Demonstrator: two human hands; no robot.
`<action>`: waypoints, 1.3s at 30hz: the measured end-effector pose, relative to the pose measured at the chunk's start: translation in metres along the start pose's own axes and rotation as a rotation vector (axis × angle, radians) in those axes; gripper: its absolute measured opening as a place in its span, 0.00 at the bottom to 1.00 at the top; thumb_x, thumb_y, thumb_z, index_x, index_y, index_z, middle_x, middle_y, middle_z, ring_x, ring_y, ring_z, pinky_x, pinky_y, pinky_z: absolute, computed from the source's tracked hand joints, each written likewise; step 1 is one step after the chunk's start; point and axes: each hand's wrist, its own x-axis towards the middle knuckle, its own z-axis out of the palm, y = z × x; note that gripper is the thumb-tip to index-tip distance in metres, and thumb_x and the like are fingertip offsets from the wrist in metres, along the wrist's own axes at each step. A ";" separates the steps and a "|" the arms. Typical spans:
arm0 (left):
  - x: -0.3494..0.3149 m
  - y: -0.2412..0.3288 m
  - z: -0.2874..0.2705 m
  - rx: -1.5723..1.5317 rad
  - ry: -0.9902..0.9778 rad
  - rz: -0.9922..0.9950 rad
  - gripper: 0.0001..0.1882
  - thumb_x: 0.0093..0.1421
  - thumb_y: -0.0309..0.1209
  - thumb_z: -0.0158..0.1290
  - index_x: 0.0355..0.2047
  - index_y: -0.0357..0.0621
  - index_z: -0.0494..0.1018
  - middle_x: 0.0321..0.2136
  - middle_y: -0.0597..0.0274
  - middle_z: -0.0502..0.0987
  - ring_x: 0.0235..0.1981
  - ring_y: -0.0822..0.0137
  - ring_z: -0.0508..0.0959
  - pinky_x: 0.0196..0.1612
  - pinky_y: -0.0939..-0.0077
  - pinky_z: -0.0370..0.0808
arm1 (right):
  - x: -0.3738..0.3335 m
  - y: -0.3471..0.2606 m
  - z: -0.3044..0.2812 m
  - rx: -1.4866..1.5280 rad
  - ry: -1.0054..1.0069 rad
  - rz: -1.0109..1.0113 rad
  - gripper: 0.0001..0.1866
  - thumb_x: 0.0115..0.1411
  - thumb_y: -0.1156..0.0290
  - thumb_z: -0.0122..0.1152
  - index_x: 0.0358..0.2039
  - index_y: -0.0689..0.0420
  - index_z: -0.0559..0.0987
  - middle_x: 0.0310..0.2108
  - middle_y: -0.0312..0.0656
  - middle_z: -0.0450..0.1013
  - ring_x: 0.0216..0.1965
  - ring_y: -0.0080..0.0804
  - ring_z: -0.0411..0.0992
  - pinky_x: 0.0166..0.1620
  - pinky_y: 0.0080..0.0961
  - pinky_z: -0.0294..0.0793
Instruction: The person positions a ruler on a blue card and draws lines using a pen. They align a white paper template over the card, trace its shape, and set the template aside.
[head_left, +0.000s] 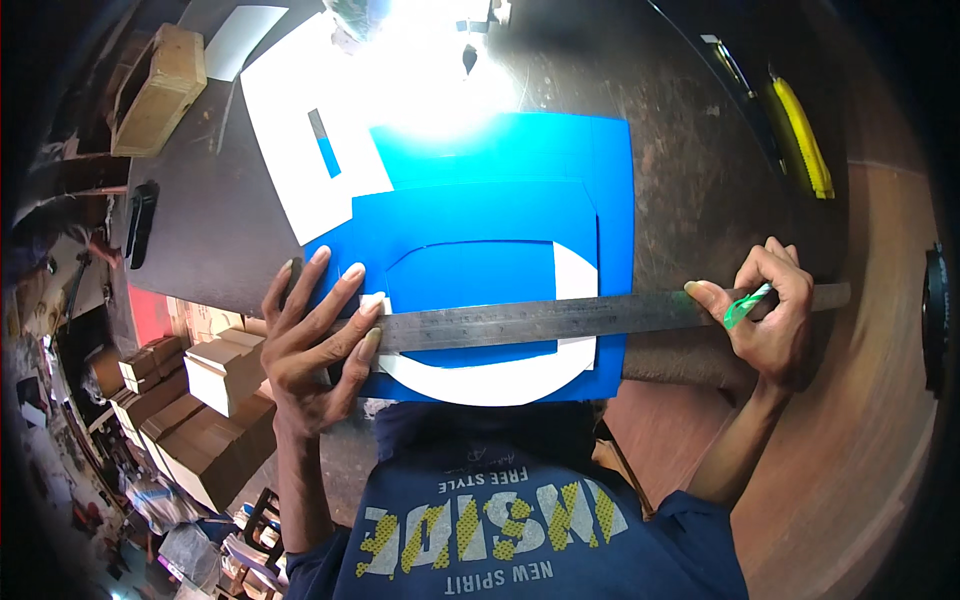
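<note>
A dark, scuffed worktop (690,120) fills the middle of the room, lit by one glaring lamp (450,55) at its far side. Two hands are at work: the left grip (315,350) is spread wide, palm down, its index finger and thumb pressing the left end of one steel ruler (500,322) and the other three fingertips fanned out beyond it; the right grip (775,315) is curled closed around one green-and-white pen (748,306), thumb reaching out to the ruler. The left forearm rises almost upright from the lower edge, while the right slants up and outward, bent at the wrist. The ruler lies across the blue sheets (615,230), at least two layered, and across white curved pieces (480,385) showing among them; whether these are one piece cannot be told. The ruler's right end runs past the right grip. Farther out lie one slotted white sheet (290,110), overlapping the blue, one plain white sheet (243,42), one wooden box (160,95), one black object (141,222) at the left edge, and one yellow cutter (802,140) at the far right. Several cardboard boxes (205,440) stand off to the left.
</note>
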 end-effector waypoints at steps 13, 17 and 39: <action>0.013 0.028 -0.025 0.091 -0.138 0.037 0.41 0.49 0.62 0.67 0.61 0.60 0.75 0.65 0.65 0.71 0.71 0.60 0.62 0.75 0.44 0.43 | -0.070 0.089 -0.053 -0.097 0.122 -0.141 0.29 0.50 0.67 0.80 0.43 0.52 0.67 0.23 0.31 0.67 0.25 0.31 0.66 0.55 0.44 0.69; 0.009 0.047 -0.020 0.017 -0.240 0.125 0.42 0.48 0.55 0.72 0.62 0.60 0.73 0.64 0.68 0.73 0.69 0.63 0.66 0.74 0.46 0.48 | -0.114 0.117 -0.061 -0.038 0.360 0.144 0.19 0.51 0.74 0.78 0.27 0.54 0.69 0.22 0.32 0.63 0.26 0.24 0.60 0.32 0.24 0.62; 0.028 -0.023 -0.060 0.167 0.277 -0.052 0.20 0.47 0.25 0.71 0.42 0.52 0.86 0.38 0.66 0.84 0.44 0.65 0.80 0.57 0.64 0.68 | -0.069 0.086 -0.001 -0.023 0.740 0.589 0.27 0.47 0.53 0.83 0.25 0.61 0.75 0.27 0.42 0.69 0.33 0.36 0.69 0.41 0.35 0.70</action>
